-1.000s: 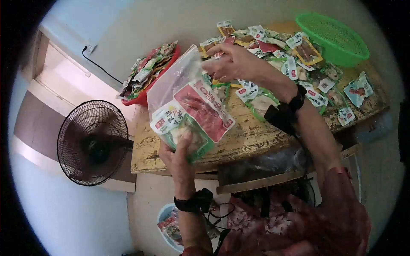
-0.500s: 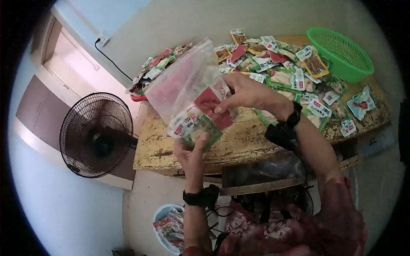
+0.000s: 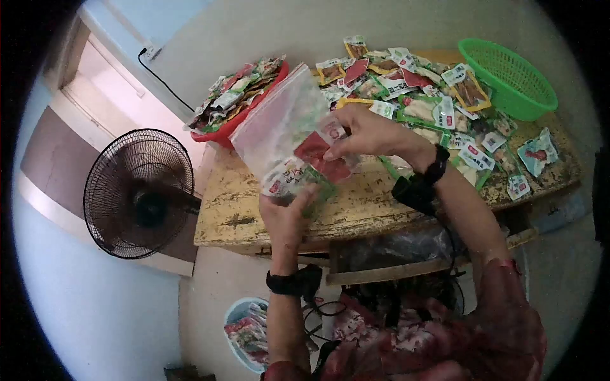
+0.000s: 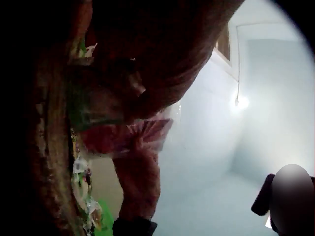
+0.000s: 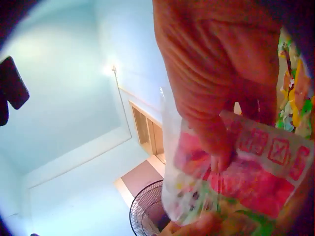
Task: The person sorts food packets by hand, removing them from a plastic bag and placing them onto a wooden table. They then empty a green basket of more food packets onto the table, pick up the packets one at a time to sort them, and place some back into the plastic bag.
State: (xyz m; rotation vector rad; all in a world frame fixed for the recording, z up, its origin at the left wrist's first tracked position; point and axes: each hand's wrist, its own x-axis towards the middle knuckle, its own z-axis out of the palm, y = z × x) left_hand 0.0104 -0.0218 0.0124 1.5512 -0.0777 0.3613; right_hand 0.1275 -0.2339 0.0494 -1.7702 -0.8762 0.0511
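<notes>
Clear, crinkly plastic zip bag, soft and glossy, held up in the air over the front edge of the worn yellow wooden table, toward its left corner. Inside the bag's lower end: a flat red-and-white foil snack packet w/ large printed characters, and a green-and-white packet next to it, both shiny and rectangular. Left hand comes up from below, palm toward the person, fingers and thumb curled round the bag's bottom, gripping it and the green-and-white packet through the film. Right hand reaches in from the right, wrist bent, fingertips bunched and pinching the red-and-white packet at its upper edge; right wrist view shows the thumb pressed flat on the red print. Both wrists carry black straps w/ a camera. Table top is chipped, paint flaking, bare wood showing at the front edge. Its back and right parts carry a loose heap of small sealed snack packets, mixed red, green, yellow, white. Round green plastic mesh basket at the back right corner. Red plastic basin heaped w/ more packets at the back left corner. Black wire-cage floor fan stands left of the table. Pale floor; a light-coloured bowl w/ packets sits there near the person's legs. White walls, a black cable running down from a socket.
</notes>
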